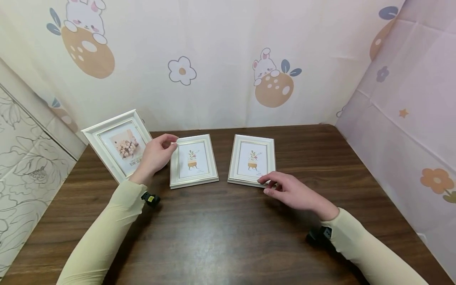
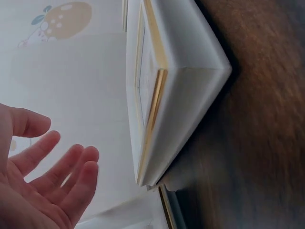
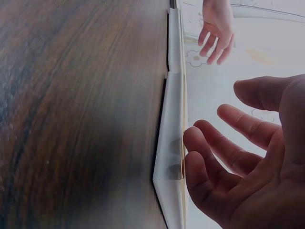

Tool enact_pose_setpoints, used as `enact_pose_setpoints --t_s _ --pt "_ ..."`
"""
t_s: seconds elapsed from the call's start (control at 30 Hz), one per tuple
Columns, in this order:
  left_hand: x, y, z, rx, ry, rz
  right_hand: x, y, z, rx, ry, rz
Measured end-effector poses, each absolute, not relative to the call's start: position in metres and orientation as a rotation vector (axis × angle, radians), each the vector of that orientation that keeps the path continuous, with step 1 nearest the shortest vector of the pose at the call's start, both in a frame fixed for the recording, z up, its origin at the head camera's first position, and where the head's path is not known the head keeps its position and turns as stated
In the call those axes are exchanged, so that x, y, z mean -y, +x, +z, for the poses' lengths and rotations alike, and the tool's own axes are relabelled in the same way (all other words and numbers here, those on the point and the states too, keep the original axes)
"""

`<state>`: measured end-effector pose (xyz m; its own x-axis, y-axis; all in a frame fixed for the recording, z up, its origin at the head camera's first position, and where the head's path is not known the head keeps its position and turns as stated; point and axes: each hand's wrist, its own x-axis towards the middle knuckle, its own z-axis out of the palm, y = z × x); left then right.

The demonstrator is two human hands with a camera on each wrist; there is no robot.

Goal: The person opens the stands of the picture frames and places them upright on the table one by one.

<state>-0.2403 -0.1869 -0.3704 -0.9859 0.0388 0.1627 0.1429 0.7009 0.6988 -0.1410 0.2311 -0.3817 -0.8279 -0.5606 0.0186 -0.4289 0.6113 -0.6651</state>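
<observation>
Two small white picture frames lie face up on the dark wooden table: the middle frame (image 1: 193, 158) and the right frame (image 1: 252, 156), each with a potted-plant print. A larger white frame (image 1: 103, 134) with a flower picture is tilted up at the left. My left hand (image 1: 158, 153) hovers between the large frame and the middle one, its fingers loosely bent and holding nothing. At the right frame's near right corner is my right hand (image 1: 290, 190); its relaxed fingertips (image 3: 193, 136) come right by the frame's edge, with nothing gripped.
Behind the wooden table (image 1: 199, 233) hangs a pale curtain (image 1: 221, 39) with rabbit, fruit and flower prints. A similar sheet (image 1: 409, 146) borders the right side. At the left stands a panel (image 1: 28, 174) with line-drawn flowers. Each wrist carries a small black camera (image 1: 150, 198).
</observation>
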Motion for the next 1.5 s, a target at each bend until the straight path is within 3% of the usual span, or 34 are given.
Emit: enact_pose_setpoints --t_s 0.87,1.5 --pt "0.178 -0.278 -0.37 3.112 -0.109 -1.006 -0.228 -0.144 -0.381 -2.638 -0.83 -0.998" --pt "0.174 -0.3 -0.371 3.323 -0.21 -0.642 -0.226 -0.145 -0.385 -2.631 -0.822 -1.009"
